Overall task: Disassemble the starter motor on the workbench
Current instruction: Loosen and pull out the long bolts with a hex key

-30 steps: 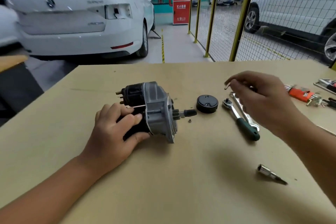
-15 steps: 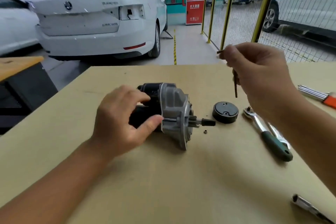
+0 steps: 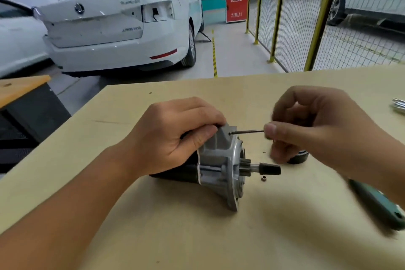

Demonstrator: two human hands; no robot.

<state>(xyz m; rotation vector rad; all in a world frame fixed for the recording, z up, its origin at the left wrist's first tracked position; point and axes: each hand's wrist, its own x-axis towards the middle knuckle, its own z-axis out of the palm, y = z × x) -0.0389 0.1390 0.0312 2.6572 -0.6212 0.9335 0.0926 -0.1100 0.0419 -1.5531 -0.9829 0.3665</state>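
Note:
The starter motor (image 3: 221, 166) lies on its side on the workbench (image 3: 197, 237), silver nose housing and pinion shaft pointing right. My left hand (image 3: 175, 136) grips its upper body from the left, covering the black solenoid. My right hand (image 3: 311, 125) pinches a thin dark hex key (image 3: 246, 132), held level, with its tip at a hole in the top of the silver housing. A black round end cap (image 3: 299, 158) sits partly hidden behind my right fingers. A tiny nut (image 3: 264, 178) lies below the pinion.
A ratchet's green handle (image 3: 379, 204) lies at the right under my forearm. Metal keys (image 3: 398, 105) show at the right edge. The bench's far edge runs behind the motor; beyond it are white cars and a yellow mesh fence.
My right hand came down from above the bench and brought the hex key level to the housing. My left hand shifted up onto the motor's top. The view moved closer.

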